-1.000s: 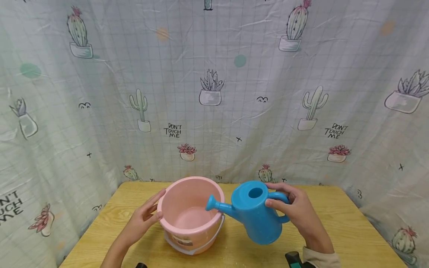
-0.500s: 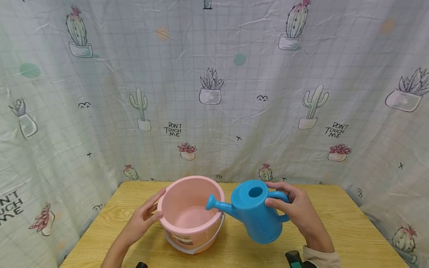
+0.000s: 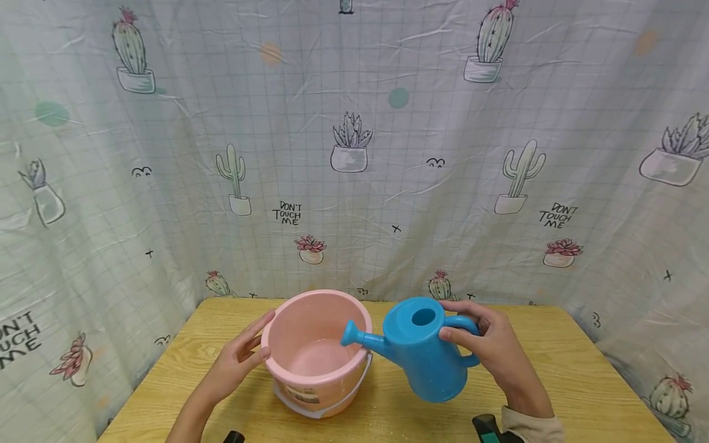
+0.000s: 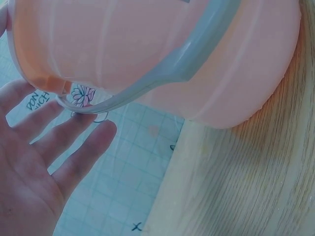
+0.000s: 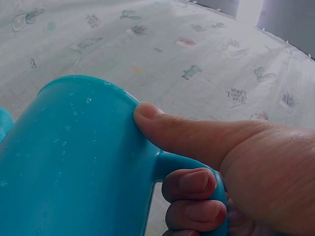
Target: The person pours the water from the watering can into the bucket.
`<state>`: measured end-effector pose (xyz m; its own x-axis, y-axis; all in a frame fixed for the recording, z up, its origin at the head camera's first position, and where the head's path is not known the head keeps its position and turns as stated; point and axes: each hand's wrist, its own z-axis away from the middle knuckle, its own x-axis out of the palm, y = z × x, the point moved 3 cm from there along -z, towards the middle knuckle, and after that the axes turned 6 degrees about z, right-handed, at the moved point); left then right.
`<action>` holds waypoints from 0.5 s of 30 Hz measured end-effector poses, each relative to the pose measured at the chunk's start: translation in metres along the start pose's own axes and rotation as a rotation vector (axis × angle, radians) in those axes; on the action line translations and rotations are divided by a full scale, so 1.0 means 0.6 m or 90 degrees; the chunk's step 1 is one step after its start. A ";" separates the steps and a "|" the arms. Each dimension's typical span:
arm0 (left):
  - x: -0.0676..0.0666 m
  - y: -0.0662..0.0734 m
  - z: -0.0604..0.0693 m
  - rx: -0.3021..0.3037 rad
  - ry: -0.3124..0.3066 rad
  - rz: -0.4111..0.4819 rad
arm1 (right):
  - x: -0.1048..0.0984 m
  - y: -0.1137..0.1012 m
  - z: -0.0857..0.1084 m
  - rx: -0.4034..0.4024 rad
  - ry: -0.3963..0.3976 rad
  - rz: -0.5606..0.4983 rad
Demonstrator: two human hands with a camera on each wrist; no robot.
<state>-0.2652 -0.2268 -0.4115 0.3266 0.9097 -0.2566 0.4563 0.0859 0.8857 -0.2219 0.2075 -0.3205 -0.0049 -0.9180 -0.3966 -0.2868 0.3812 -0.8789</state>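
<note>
A pink bucket (image 3: 336, 389) stands on the wooden table, its white handle (image 3: 316, 413) hanging down at the front. My left hand (image 3: 231, 367) touches the left side of its rim, with extended, spread fingers (image 4: 83, 160) near the handle's hinge in the left wrist view. A blue watering can (image 3: 429, 363) is in my right hand (image 3: 490, 338). Several fingers curl through the can's handle (image 5: 170, 162), and the thumb presses its upper side. The can leans slightly left, and its sprinkler head (image 3: 350, 334) is over the bucket's right rim. Droplets cling to the can's side.
The wooden table (image 3: 532, 369) extends to both sides of the bucket and can. Behind it hangs a curtain (image 3: 432, 234) printed with cacti. Dark wrist devices (image 3: 490, 427) show at the bottom edge.
Both hands, the bucket and the watering can hold nearly the same positions. Only a slight shift of the whole head view is visible.
</note>
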 end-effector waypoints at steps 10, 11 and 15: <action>0.000 -0.002 0.002 -0.007 -0.001 0.006 | 0.000 0.004 -0.002 -0.002 -0.002 0.004; 0.000 -0.002 0.002 -0.007 -0.001 0.008 | 0.000 0.004 -0.002 -0.004 -0.001 0.005; 0.000 -0.001 0.001 -0.006 -0.004 0.007 | 0.001 0.005 -0.003 -0.005 0.002 0.006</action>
<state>-0.2649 -0.2272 -0.4120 0.3371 0.9077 -0.2500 0.4453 0.0802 0.8918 -0.2245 0.2081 -0.3230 -0.0106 -0.9147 -0.4039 -0.2950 0.3888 -0.8728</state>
